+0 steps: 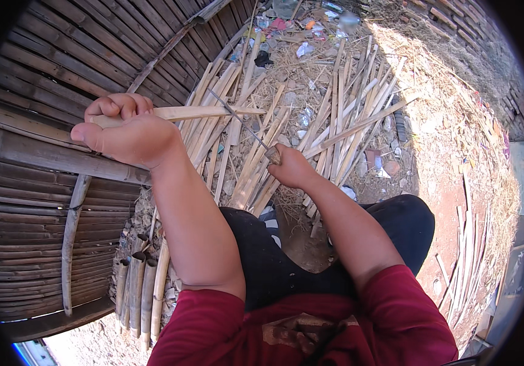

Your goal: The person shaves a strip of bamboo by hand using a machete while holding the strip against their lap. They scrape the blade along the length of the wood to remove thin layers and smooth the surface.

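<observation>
One slatted bamboo wall (30, 152) lines the left edge of the ground (448, 201), near hollow bamboo tubes (134, 296). The left hand (134, 134), clenched round a bamboo strip (204, 113), hides part of it. A thin knife (249, 129) crosses it, contact unclear; the right hand (293, 169) clutches its half-covered handle (273, 155). Split laths (359, 126) clutter the middle; indistinct litter (304, 49) lies toward the far edge.

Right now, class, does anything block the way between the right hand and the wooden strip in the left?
Nothing visible does: the knife in the right hand crosses the wooden strip in the left hand in this view. Loose strips lie below.
</observation>
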A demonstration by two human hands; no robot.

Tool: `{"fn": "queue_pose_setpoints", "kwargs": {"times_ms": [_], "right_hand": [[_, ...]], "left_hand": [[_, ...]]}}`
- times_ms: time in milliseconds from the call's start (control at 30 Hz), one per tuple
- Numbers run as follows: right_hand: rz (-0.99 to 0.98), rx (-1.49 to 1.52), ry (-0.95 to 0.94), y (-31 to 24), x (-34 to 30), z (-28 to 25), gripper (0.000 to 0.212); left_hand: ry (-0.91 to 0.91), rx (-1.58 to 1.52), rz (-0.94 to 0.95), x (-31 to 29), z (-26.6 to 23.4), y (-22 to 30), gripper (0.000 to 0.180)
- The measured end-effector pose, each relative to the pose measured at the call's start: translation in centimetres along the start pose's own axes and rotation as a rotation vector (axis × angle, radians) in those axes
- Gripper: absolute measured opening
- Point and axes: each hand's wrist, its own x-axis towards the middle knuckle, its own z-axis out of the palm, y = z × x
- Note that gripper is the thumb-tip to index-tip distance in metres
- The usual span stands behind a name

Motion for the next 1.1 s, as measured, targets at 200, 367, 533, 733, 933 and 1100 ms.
{"fn": "queue_pose_setpoints", "kwargs": {"times_ms": [200,367,533,733,933,1100], "right_hand": [[0.33,0.505,-0.23,-2.5,-0.6,-3.1,0.036],[-0.089,0.333,0.13,-8.3,-2.4,-5.9,0.031],[-0.196,0.31,0.258,-10.0,-2.9,-5.9,0.035],[0.087,-0.065,0.042,0.1,-0.9,1.4,0.041],[0.149,0.537,-0.236,0.6,0.2,-0.7,0.027],[0.208,0.953,-0.182,-3.8,-0.8,-4.2,0.011]], "left_hand": [[-0.023,-0.007,0.041,-0.2,0.6,-0.3,0.062],[-0.001,0.026,0.037,0.2,0.0,-0.2,0.062],[0.028,0.03,0.014,0.3,-0.4,0.0,0.061],[-0.03,-0.042,-0.008,-0.8,0.2,0.2,0.06],[0.002,0.01,-0.017,0.0,0.1,0.1,0.059],[-0.016,0.029,0.008,-0.2,0.4,0.0,0.059]]}}
